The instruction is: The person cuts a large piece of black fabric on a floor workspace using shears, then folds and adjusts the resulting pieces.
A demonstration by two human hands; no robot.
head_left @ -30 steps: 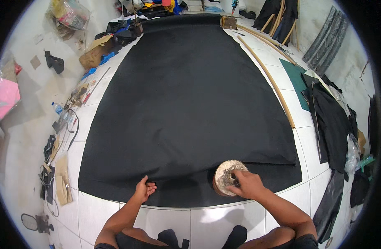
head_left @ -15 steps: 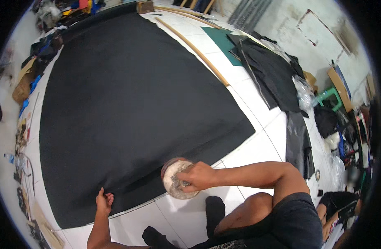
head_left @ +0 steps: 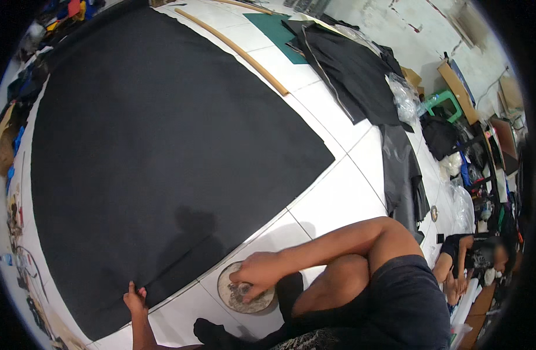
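A large black sheet of fabric lies spread over the white tiled floor. My left hand rests at its near edge, toward the left, with index finger and thumb apart. A slight crease runs from near that hand across the sheet to the right. My right hand grips the middle knob of a round, worn, whitish-grey disc weight. The disc is on the tiles just off the sheet's near edge, by my foot. My right hand hides its upper part.
A long tan pole lies along the sheet's far right edge. Beyond it are a green piece and dark fabric. A green stool stands among clutter at right. Another person sits at the lower right.
My right hand has brought the disc from the sheet's near edge down onto the tiles. The raised fold along that edge now lies flatter. The view has shifted to the right.
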